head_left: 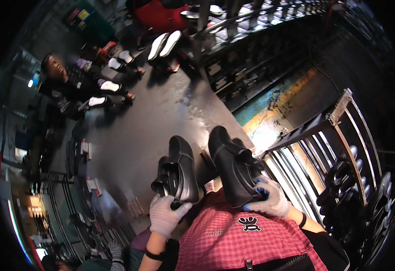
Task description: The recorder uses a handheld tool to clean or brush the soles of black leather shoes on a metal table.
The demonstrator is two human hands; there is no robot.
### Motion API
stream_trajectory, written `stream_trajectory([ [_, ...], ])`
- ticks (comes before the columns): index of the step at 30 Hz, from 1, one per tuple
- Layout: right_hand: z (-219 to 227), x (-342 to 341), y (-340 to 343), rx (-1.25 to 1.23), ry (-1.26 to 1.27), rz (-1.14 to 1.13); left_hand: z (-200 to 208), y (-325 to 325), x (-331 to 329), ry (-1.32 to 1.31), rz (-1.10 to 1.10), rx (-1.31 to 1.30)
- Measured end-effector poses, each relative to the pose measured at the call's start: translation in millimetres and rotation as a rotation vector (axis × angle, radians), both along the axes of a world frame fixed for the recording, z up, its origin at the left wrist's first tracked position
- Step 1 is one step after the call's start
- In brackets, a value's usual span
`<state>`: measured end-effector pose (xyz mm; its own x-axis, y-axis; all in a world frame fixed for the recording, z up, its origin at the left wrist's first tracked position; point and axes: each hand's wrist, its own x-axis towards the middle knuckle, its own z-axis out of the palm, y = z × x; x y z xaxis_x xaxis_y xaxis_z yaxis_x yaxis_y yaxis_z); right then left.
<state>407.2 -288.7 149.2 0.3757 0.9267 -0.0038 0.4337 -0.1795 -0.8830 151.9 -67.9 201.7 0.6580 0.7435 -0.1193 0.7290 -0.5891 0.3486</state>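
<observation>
My left hand (166, 217), in a thin white glove, grips the heel end of a black shoe (186, 174), its fingers round the rear and its thumb against the side. In my right hand (272, 198), gloved in white with blue on the fingertips, is a second black shoe (228, 165), held by its heel end. Both shoes have their toes pointing away from me over the near edge of the grey metal table (138, 131). Strap-like flaps stand up at their openings. Part of the right hand's grip is hidden behind its shoe.
A metal rack (297, 167) stands at my right, with several dark shoes (342, 185) beyond it. White-soled shoes (165, 45) lie at the table's far end. Across the table is another person (64, 86). A striped-gloved hand (116, 255) of someone else shows at lower left.
</observation>
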Motion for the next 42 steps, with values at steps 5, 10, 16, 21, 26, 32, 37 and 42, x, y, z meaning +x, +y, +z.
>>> stream_trajectory([
  [5, -43, -63, 182, -0.052, -0.373, 0.388, -110, 79, -68, 0.101, 0.234, 0.231],
  [10, -136, -143, 278, -0.235, -0.621, 0.622, -193, 129, -127, 0.4, 0.148, 0.234],
  [16, -127, -158, 288, -0.275, -0.616, 0.731, -212, 144, -166, 0.328, 0.174, 0.012],
  [21, -128, -136, 275, -0.192, -0.61, 0.576, -223, 158, -169, 0.231, 0.108, 0.076],
  [26, -144, -123, 260, -0.093, -0.584, 0.519, -184, 167, -144, 0.221, 0.187, 0.089],
  [32, -151, -135, 255, 0.091, -0.498, 0.323, -168, 155, -221, -0.168, 0.379, 0.275],
  [37, -147, -149, 243, 0.181, -0.472, 0.292, -137, 190, -341, -0.182, 0.915, 0.542],
  [42, -135, -159, 250, 0.142, -0.473, 0.252, -126, 252, -466, -0.071, 1.442, 0.398],
])
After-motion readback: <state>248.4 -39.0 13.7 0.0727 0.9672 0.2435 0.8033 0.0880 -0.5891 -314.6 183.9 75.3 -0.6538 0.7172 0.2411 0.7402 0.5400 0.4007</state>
